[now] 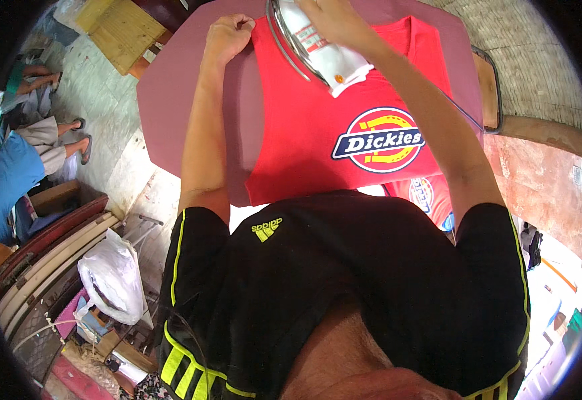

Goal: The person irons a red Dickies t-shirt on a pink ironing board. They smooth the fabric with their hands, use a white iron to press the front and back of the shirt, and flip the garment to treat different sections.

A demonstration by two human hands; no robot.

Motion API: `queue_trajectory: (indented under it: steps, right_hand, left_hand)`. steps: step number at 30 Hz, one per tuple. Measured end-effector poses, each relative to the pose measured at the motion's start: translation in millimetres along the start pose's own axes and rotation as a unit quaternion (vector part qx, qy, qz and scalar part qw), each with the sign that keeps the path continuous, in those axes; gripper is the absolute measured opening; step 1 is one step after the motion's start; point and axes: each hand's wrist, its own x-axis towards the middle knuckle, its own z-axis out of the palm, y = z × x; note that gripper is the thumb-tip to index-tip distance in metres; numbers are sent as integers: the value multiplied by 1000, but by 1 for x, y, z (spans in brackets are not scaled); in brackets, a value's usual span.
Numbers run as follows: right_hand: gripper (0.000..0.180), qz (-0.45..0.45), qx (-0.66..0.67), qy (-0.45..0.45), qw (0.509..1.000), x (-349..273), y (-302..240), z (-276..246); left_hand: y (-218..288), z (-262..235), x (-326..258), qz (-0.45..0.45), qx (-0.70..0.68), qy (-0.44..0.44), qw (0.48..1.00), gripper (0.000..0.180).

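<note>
A red sleeveless shirt point(304, 143) lies spread over a padded ironing board with a dull maroon cover point(171, 100). It carries a round emblem in blue, white and yellow. Over its upper part is a white and chrome clothes iron point(314, 43), with an orange light at its rear. My right hand point(341, 25) is closed around the iron's handle; the top of the picture cuts off part of the grip. At the shirt's upper left edge, my left hand point(229, 35) pinches the cloth with bent fingers.
Below the board's near edge hangs another red printed garment point(419, 190). A dark cord point(463, 112) runs along the right side. To the left are a wooden table point(121, 30), a person in a blue top point(11, 180), stacked boards point(57, 247) and a white plastic bag point(112, 277).
</note>
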Motion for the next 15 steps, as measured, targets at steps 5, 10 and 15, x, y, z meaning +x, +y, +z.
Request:
queue_trajectory:
  steps: [5,10,15]
  right_hand:
    - [50,29,31,5,999,24,1,6]
    - [49,-128,-5,-13,992,-20,5,13]
    - [48,7,35,-27,999,-6,-28,7]
  left_hand:
    - [6,-3,-2,27,-20,4,999,26]
    - [2,-3,-2,11,-4,8,1000,28]
    - [4,-5,-5,42,39,23,998,24]
